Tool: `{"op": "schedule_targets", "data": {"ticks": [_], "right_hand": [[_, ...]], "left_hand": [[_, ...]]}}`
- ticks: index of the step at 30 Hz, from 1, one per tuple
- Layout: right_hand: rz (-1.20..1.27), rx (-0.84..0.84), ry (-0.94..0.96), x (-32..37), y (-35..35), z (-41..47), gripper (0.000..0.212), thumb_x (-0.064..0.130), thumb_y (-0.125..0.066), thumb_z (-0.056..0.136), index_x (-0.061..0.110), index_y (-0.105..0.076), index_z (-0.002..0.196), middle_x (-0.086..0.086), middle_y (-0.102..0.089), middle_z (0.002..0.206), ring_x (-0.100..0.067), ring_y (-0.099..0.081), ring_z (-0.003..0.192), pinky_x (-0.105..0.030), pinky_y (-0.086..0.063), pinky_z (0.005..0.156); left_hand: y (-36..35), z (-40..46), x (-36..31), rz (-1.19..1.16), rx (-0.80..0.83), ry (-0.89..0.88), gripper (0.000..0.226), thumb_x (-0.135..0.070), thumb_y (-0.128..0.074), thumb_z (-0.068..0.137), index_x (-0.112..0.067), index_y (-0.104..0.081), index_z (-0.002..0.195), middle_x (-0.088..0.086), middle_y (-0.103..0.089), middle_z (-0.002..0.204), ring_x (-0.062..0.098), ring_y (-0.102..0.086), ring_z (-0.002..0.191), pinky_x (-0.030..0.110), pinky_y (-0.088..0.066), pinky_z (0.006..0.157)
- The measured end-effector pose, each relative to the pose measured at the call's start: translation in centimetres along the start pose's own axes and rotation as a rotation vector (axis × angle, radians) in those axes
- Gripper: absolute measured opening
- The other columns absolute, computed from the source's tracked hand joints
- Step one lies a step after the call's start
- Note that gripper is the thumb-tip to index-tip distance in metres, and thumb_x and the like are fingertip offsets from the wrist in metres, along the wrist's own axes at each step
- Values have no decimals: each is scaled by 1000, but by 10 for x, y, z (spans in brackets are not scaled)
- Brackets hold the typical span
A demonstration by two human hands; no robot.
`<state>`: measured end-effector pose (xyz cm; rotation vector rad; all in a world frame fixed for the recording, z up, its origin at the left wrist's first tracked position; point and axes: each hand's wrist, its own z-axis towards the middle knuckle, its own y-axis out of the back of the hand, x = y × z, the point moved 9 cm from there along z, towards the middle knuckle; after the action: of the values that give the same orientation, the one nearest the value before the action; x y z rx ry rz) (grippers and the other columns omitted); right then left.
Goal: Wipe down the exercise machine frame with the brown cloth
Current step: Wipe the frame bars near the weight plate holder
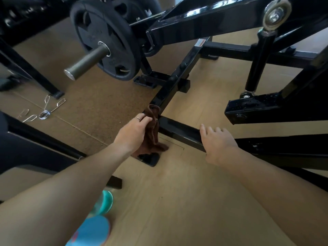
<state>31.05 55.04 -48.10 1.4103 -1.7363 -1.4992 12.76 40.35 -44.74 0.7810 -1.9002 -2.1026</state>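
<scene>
The left hand pinches the bunched brown cloth against the glossy black square-tube frame at its corner joint; the right hand rests loosely open on the lower bar; pale wood floor meets speckled cork matting; a round weight plate hangs above.

Single head-worn view, angled forward and down, close above the floor.

Floor: pale wood-look boards beside brown speckled mat
On mat: silver spring collars
Light: bright glare, upper right
</scene>
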Motion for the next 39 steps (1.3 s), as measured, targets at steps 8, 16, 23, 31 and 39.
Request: {"op": "schedule_targets", "data": {"ticks": [8,16,23,31,39], "right_hand": [[54,121,-86,0,-5,9,100,19,-78,88,11,-8,158,-10,-53,136,-27,-60,116,-34,-49,83],[78,88,-90,2,4,2,96,22,-75,92,12,-7,160,-10,-53,134,-24,-61,114,-32,-54,81],[91,60,-64,0,-1,8,97,28,-75,91,13,-7,158,-6,-53,134,-23,-60,114,-32,-54,82],[168,41,-75,-3,-6,14,73,32,-73,90,18,-25,144,-1,-56,123,-21,-60,106,-29,-46,73],[240,50,-191,-3,3,-1,58,31,-76,91,20,-38,134,-2,-58,121,-20,-58,108,-31,-50,87]], "left_hand": [[3,-31,26,-165,-43,104,37,-13,-45,107,-16,-52,142,-1,-48,140,19,-59,110,33,-51,94],[-2,-59,48,-126,-29,296,40,-21,-36,110,-24,-38,149,6,-43,141,21,-58,108,41,-55,94],[-18,-4,43,-175,-36,412,42,-25,-30,110,-22,-34,152,17,-33,147,31,-50,121,48,-51,102],[-16,49,50,-164,-179,414,34,-36,-36,109,-17,-50,133,13,-53,123,18,-58,84,31,-47,73],[-9,-4,54,-208,-138,419,33,-31,-32,112,-17,-45,139,15,-51,129,24,-63,95,32,-49,78]]}}
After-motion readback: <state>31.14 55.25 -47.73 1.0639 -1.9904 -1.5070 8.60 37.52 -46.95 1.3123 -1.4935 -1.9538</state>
